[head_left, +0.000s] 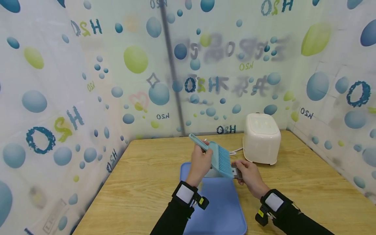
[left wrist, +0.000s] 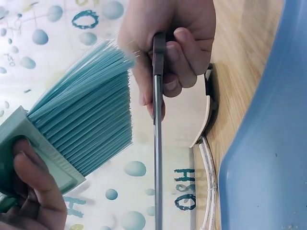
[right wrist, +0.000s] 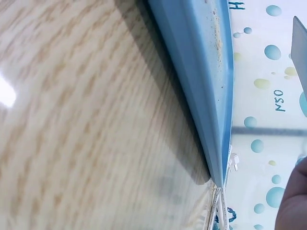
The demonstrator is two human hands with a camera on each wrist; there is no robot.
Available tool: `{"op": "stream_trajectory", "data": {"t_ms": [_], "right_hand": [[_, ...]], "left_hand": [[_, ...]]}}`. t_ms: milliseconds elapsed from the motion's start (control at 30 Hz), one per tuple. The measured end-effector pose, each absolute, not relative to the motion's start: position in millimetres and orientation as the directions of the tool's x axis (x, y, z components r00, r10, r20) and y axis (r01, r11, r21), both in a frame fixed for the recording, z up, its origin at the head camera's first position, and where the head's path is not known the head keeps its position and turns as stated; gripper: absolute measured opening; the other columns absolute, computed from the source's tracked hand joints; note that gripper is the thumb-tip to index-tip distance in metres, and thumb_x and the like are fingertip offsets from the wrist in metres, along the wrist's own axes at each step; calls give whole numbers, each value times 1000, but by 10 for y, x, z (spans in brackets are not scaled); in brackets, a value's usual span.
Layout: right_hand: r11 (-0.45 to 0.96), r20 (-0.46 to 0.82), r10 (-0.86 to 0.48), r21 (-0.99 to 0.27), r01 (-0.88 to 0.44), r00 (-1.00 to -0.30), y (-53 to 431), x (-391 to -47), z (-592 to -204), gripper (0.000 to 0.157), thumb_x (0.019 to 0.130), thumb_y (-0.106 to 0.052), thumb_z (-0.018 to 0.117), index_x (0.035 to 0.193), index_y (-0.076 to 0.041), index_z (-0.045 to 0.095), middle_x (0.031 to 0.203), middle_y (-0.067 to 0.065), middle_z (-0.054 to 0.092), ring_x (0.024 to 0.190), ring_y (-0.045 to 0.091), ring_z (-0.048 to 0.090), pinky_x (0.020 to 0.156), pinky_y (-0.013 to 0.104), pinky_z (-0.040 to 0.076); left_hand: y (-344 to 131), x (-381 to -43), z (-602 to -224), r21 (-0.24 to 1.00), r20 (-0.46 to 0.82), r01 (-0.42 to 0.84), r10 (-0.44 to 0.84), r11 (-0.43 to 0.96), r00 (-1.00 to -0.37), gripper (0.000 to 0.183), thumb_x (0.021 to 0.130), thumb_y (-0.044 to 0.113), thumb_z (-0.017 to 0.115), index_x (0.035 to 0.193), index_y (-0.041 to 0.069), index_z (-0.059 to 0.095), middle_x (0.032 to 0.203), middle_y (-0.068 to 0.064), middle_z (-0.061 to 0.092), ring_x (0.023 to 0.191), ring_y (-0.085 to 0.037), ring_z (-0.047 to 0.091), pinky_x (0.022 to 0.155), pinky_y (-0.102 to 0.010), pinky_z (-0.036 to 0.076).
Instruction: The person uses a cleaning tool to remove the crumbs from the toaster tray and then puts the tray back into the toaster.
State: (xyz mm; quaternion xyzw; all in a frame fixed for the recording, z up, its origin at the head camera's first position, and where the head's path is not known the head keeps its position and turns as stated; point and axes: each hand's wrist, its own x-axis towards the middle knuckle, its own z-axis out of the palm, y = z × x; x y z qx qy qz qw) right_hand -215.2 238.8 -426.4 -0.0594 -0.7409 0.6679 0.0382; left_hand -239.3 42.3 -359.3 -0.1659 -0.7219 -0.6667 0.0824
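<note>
Your left hand (head_left: 200,164) and right hand (head_left: 249,174) bare, black sleeves (head_left: 171,218) on both arms, black wrist straps (head_left: 285,203), each with a white rectangular panel (head_left: 185,194), a small black module (head_left: 262,220), a yellow label (head_left: 201,201).

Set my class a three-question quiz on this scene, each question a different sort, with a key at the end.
1. What does the left hand hold?
2. True or false: the white appliance stands on the wooden table.
3. Fill in the blank: small ____ lie scattered on the blue tray.

Key:
1. A light-blue brush.
2. True.
3. Crumb-like specks.
</note>
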Motion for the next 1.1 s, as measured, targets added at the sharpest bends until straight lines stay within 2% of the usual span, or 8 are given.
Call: {"op": "stream_trajectory", "data": {"t_ms": [200,300,400,533,700,800,933,1100], "right_hand": [[68,-40,144,-996,50,-989,2380,-2147,-4259,38,111,-23,42,133,6,53,96,10,53,63,16,51,49,25,45],[66,-32,140,-997,42,-990,2375,-2141,-4257,38,111,-22,42,133,6,53,97,11,53,64,16,51,50,25,45],[69,-24,141,-997,34,-990,2379,-2133,-4254,38,111,-22,41,134,7,53,102,15,55,67,17,51,50,25,45],[69,-20,140,-997,30,-990,2390,-2125,-4248,39,111,-22,41,135,6,53,107,18,56,69,17,53,50,25,45],[70,-19,131,-997,28,-991,2412,-2115,-4233,41,111,-23,41,136,7,54,106,17,58,70,17,56,50,25,44],[70,-19,131,-997,29,-991,2421,-2106,-4221,41,111,-24,41,135,7,54,104,15,58,68,17,55,50,25,44],[70,-17,128,-997,27,-992,2426,-2108,-4216,41,111,-25,42,135,7,55,101,14,59,66,16,56,49,25,44],[76,-18,124,-997,28,-992,2433,-2126,-4237,43,111,-26,42,135,7,54,102,15,58,65,16,55,50,25,44]], "left_hand": [[490,-2359,-3663,938,333,342,130,57,-934,23,99,9,51,122,7,52,95,-11,57,54,-13,48,45,-25,45],[498,-2353,-3700,936,334,345,125,74,-934,22,99,8,51,121,6,52,98,-10,58,57,-13,47,45,-25,42],[498,-2348,-3721,936,330,342,132,84,-935,24,98,8,51,122,6,52,91,-6,55,57,-12,45,47,-25,38],[488,-2354,-3745,939,322,336,151,74,-934,25,97,7,50,122,6,50,79,-4,48,52,-12,47,46,-24,42],[482,-2360,-3775,940,318,331,146,76,-937,24,97,7,52,122,7,50,103,-13,61,71,-16,61,50,-27,49],[479,-2350,-3788,941,316,329,142,80,-938,26,97,7,53,123,7,51,112,-14,60,76,-16,58,52,-28,46],[470,-2332,-3801,940,321,334,143,74,-936,27,96,5,52,123,5,51,99,-11,57,63,-14,49,48,-27,41],[458,-2335,-3823,944,316,325,150,46,-937,26,96,4,51,122,6,49,95,-11,55,57,-14,52,45,-27,44]]}}
